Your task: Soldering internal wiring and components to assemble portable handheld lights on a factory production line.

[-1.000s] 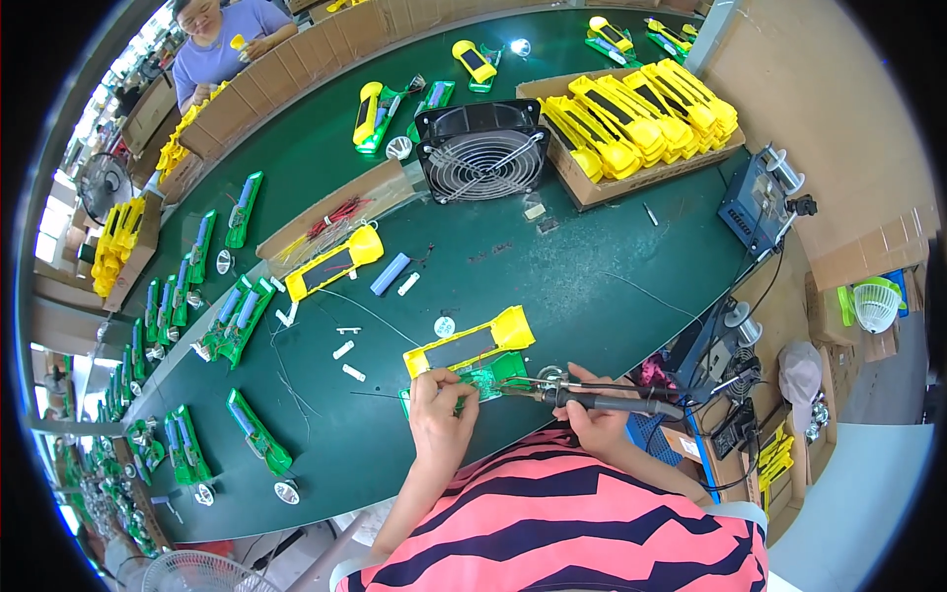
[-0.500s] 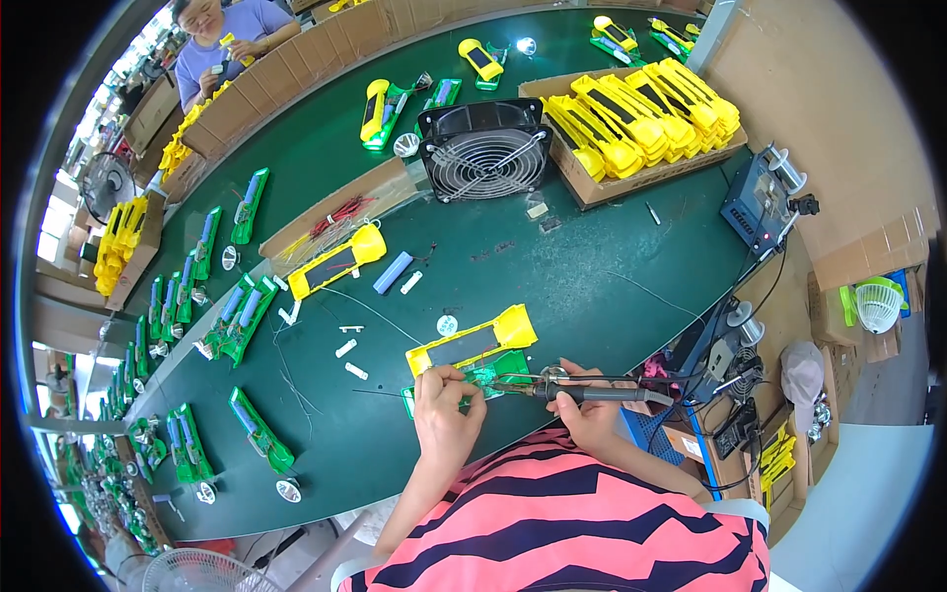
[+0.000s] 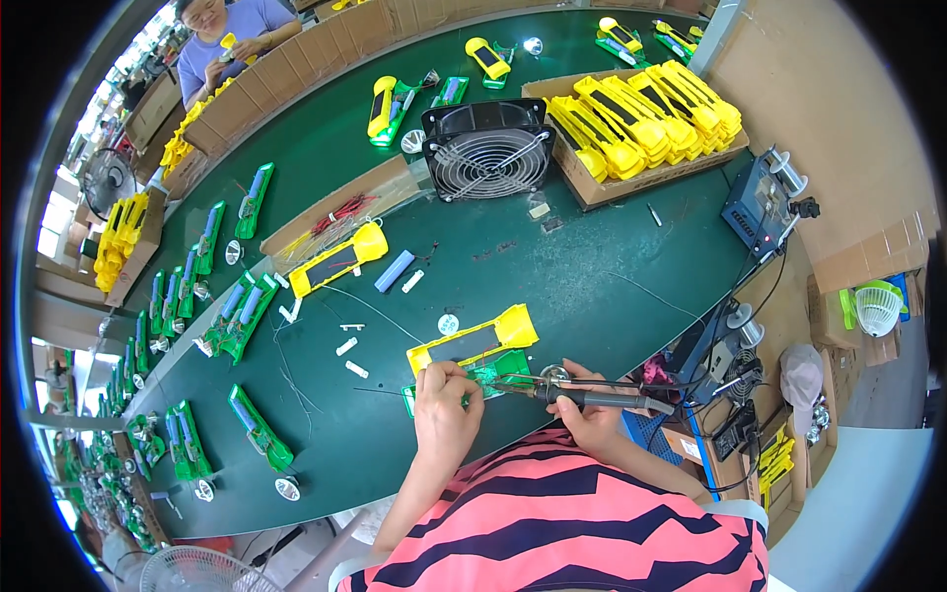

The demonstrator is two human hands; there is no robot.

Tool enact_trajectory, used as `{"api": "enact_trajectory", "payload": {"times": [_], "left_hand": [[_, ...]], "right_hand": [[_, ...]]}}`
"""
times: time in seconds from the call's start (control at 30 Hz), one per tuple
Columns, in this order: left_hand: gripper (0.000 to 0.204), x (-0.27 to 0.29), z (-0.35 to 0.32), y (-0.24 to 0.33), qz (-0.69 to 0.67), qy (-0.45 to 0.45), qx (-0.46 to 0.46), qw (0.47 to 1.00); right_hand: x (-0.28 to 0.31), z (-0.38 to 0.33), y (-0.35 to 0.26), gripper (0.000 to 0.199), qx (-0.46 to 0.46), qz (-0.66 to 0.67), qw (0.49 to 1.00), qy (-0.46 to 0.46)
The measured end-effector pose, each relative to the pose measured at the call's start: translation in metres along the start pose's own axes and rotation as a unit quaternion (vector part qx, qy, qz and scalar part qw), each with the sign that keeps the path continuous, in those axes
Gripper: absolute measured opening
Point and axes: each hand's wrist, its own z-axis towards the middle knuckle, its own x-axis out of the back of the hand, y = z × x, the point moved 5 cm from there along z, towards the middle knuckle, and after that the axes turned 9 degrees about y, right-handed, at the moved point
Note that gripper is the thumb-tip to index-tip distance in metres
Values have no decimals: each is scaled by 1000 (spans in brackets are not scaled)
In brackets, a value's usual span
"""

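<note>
My right hand (image 3: 589, 414) is closed around a soldering iron (image 3: 612, 399) with a dark handle, its tip pointing left over a green lamp housing (image 3: 508, 370). A round silvery reflector (image 3: 554, 375) sits by the same hand's fingers. My left hand (image 3: 447, 407) pinches at the housing's left part; a thin wire (image 3: 377, 391) sticks out to the left from under it. The fingertips hide the exact contact. Just beyond, touching the green housing, lies a yellow casing (image 3: 473, 340) with a dark panel.
A black fan (image 3: 488, 158) stands beside a carton (image 3: 646, 183) of yellow casings. A blue soldering station (image 3: 755, 207) is at the right. Another yellow casing (image 3: 340, 261), a blue battery cell (image 3: 395, 271) and white strips lie mid-table. Green units line the left; a co-worker (image 3: 232, 44) sits far left.
The units along the far strip have shifted slightly right and away. The iron's tip and my right hand have moved very slightly. The co-worker's hands have come closer together.
</note>
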Motion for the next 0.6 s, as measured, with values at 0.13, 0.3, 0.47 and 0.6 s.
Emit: {"api": "enact_trajectory", "payload": {"times": [0.13, 0.3, 0.47, 0.6], "left_hand": [[12, 0, 1, 0, 0, -10, 9, 1000], [12, 0, 3, 2, 6, -17, 9, 1000], [14, -1, 5, 2, 8, -19, 16, 1000], [19, 13, 4, 1, 28, 11, -7, 1000]], "right_hand": [[4, 7, -12, 22, 6, 30, 998, 53], [14, 10, -18, 20, 135, -60, 989, 23], [14, 5, -17, 22, 105, -49, 992, 52], [13, 5, -18, 21, 115, -71, 990, 31]]}}
